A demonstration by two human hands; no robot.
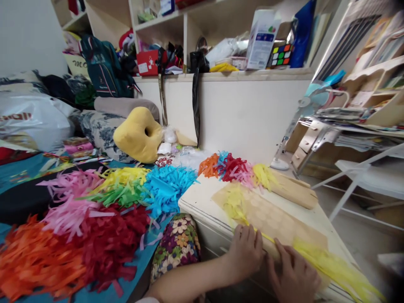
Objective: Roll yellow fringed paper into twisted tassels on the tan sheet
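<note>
My left hand [246,252] curls its fingers over the near edge of a sheet of translucent brown paper [265,212]. Beside it on the right, my right hand [293,271] grips the same edge, which looks rolled, with its fingers bent over it. A yellow strip runs along this edge between the hands. Yellow fringe [334,265] spreads out past my right hand, and more yellow fringe [235,202] lies at the paper's left end. Behind the sheet rests a rolled brown paper tube [293,189] with fringe at its left end. My palms and some fingertips are hidden.
The paper lies on a white cabinet top [197,195]. Orange [41,261], dark red [110,244], pink, green, yellow and blue fringe [170,187] piles cover the blue surface at left. A yellow cushion [137,134] sits behind them. A white chair [372,172] stands at right.
</note>
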